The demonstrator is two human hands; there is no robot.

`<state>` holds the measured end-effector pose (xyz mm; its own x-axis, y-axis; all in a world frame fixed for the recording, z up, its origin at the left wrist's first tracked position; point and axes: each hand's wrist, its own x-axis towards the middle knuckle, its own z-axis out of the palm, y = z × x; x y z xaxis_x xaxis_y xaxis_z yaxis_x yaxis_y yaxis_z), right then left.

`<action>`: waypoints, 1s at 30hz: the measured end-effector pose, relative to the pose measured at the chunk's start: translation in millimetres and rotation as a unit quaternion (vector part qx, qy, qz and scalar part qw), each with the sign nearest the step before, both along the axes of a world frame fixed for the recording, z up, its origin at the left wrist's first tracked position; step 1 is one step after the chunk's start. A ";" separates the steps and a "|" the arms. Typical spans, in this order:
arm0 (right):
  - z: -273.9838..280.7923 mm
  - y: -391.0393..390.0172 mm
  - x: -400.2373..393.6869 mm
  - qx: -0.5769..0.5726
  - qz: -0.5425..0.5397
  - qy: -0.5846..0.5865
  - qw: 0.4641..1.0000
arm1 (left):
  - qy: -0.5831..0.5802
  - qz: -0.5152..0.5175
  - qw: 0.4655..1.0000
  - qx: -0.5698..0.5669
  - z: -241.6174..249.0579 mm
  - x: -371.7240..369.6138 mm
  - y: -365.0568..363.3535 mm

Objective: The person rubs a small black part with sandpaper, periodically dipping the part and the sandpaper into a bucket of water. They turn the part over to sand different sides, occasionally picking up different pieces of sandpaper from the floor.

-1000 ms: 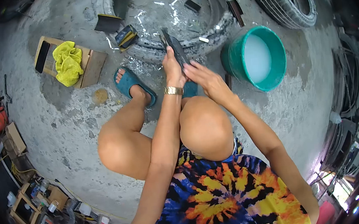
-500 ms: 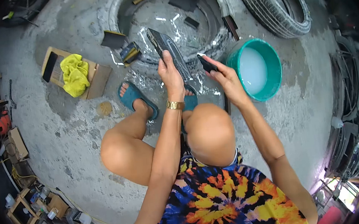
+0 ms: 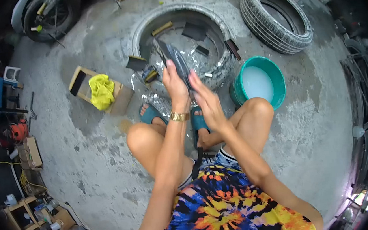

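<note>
My left hand (image 3: 175, 84), with a gold watch at the wrist, grips a long dark panel (image 3: 176, 59) that slants upward over a water-filled tyre ring (image 3: 135, 42). Against the panel's lower right side lies my right hand (image 3: 207, 99), its fingers stretched out and slightly blurred. No object shows in that hand. A small white piece (image 3: 208, 74) is just beyond its fingertips, near the ring's front edge. Dark pads and a yellow-and-black item (image 3: 150, 74) are in or on the ring.
A teal bucket (image 3: 280, 79) of cloudy water stands right of the ring. Behind it lies a tyre (image 3: 255, 21). On the left, a cardboard box (image 3: 122, 96) carries a yellow cloth (image 3: 101, 92). A wheel (image 3: 52, 16) is at the upper left; tools and frames line the lower left.
My right hand has moved left to the panel, and the small black item it held no longer shows in it. The view has shifted, and my right knee has swung outward.
</note>
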<state>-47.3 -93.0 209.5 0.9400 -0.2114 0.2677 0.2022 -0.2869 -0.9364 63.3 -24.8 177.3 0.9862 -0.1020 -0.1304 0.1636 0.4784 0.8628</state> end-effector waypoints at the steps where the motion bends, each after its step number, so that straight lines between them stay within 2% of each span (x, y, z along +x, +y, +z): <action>1: 1.4 8.4 -15.4 0.020 -0.015 0.009 1.000 | -0.012 -0.004 1.000 0.002 5.9 1.8 -3.9; 3: -5.5 -0.2 -9.3 -0.008 -0.024 -0.014 1.000 | 0.029 0.037 0.998 -0.049 10.1 -8.6 -9.6; 4: -4.2 -12.1 12.1 -0.020 -0.020 -0.029 0.999 | 0.009 -0.023 0.999 -0.028 8.5 -16.2 -8.4; 5: -3.6 -17.8 22.1 -0.032 -0.014 -0.040 0.999 | -0.021 -0.028 0.999 -0.012 -1.5 -20.3 -10.7; 6: 4.6 -14.0 23.3 -0.033 -0.011 -0.034 0.999 | 0.000 -0.037 0.999 -0.033 5.0 -23.6 -6.3; 10: -3.0 16.1 -28.0 -0.018 -0.010 -0.034 0.999 | 0.012 -0.030 0.999 -0.044 11.5 -4.8 8.4; 14: -1.2 -2.1 14.7 -0.064 -0.021 -0.067 0.995 | 0.005 -0.059 0.997 -0.041 10.7 -23.7 2.2; 18: -8.8 16.0 -67.3 -0.060 0.031 -0.036 0.997 | 0.047 -0.032 0.996 -0.069 18.9 -6.7 7.1; 20: -29.0 6.9 -92.7 0.047 0.039 0.071 0.996 | 0.064 -0.064 0.992 -0.086 14.9 -4.1 12.9; 21: -37.1 1.6 -98.0 0.195 0.005 0.089 0.977 | 0.064 -0.065 0.992 -0.084 11.7 -1.3 14.7; 23: -15.1 -7.3 -96.8 0.357 -0.087 0.089 0.926 | 0.056 -0.069 0.992 -0.088 7.0 -2.2 19.7; 25: -7.4 -9.1 -87.3 0.319 -0.093 0.057 0.942 | 0.036 -0.071 0.992 -0.095 11.3 -5.1 20.3; 27: 0.0 1.3 -73.6 0.108 -0.065 0.000 0.992 | -0.048 -0.034 0.997 -0.045 24.8 -11.2 14.9; 29: 4.7 18.9 -49.9 0.025 -0.002 -0.026 0.999 | -0.052 -0.048 0.995 -0.071 31.4 -19.2 14.1; 30: 5.7 15.5 -27.5 0.039 -0.015 -0.039 0.998 | -0.047 -0.070 0.994 -0.071 29.2 -22.2 13.5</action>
